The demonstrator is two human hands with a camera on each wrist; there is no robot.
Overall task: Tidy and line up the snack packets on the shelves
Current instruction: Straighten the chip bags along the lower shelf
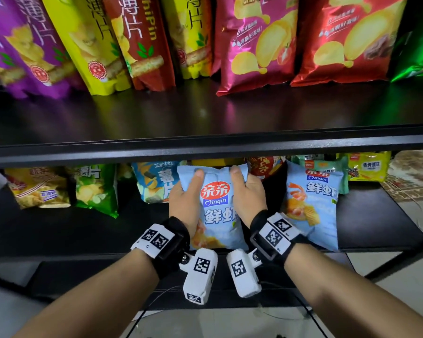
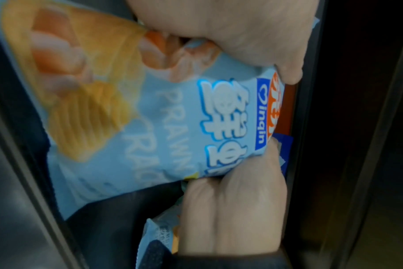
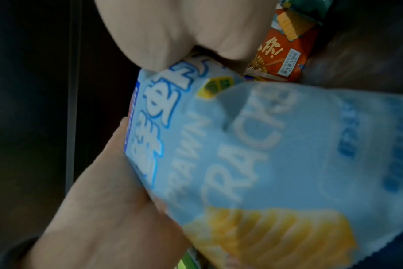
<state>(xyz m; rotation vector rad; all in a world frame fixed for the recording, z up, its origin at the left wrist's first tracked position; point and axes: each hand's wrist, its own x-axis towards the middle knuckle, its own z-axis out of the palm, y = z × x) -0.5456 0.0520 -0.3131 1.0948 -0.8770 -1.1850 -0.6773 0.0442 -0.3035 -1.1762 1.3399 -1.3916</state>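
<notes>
Lower shelf (image 1: pixel 59 240), middle section. Both hands on one pale-blue prawn cracker packet (image 1: pixel 217 215). Left hand (image 1: pixel 188 203) grips its left edge, thumb laid across the front; right hand (image 1: pixel 248 191) grips the right upper corner, fingers curled behind, thumb on top. Packet stands with its long axis upright, top tipped back under the upper shelf (image 1: pixel 205 147), bottom seam near the lower shelf's front lip. It sits between the hands, equally near each.

Right of this packet: a twin blue packet (image 1: pixel 313 203), just beside, leaning. Left of it: a blue seaweed chip bag (image 1: pixel 156 184). Behind it: an orange-red pack (image 3: pixel 281 60), close.

Judgement: the coming move turns on squaring it against the twin's face.
</notes>
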